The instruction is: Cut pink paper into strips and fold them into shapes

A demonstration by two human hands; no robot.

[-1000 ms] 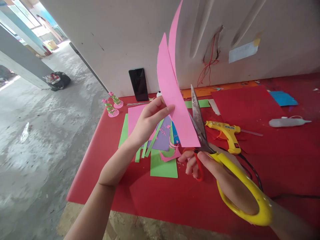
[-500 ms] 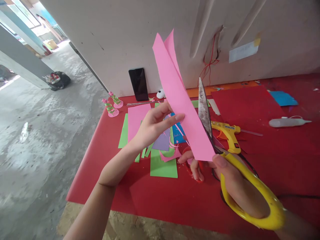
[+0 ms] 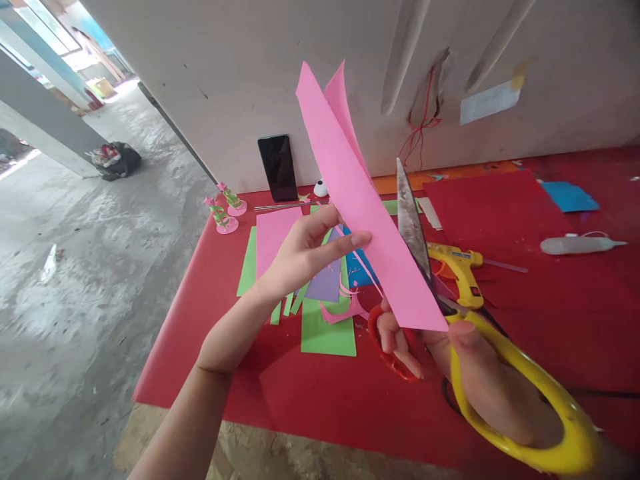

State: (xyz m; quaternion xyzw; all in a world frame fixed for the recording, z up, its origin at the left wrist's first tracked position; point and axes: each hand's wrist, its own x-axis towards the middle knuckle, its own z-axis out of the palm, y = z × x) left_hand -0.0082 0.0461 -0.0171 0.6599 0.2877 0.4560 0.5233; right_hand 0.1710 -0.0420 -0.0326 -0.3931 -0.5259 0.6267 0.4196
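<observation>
My left hand (image 3: 300,257) pinches a long folded pink paper sheet (image 3: 360,200) and holds it tilted up above the table. My right hand (image 3: 480,380) grips large scissors (image 3: 495,373) with a yellow and a red handle loop. Their steel blades (image 3: 413,223) run up along the right edge of the pink sheet, touching it near its lower corner. The lower blade is hidden behind the paper.
On the red table (image 3: 330,400) lie green, purple, blue and pink paper pieces (image 3: 327,330), a yellow glue gun (image 3: 457,263) with its black cord, a white tube (image 3: 575,245), a big red sheet (image 3: 495,213). A dark phone (image 3: 277,167) leans on the wall. Two small paper figures (image 3: 225,210) stand at the table's left corner.
The pink sheet has tilted and slid down toward me and to the right. My right hand with the scissors has drawn back toward me, so the blades sit lower along the sheet's edge.
</observation>
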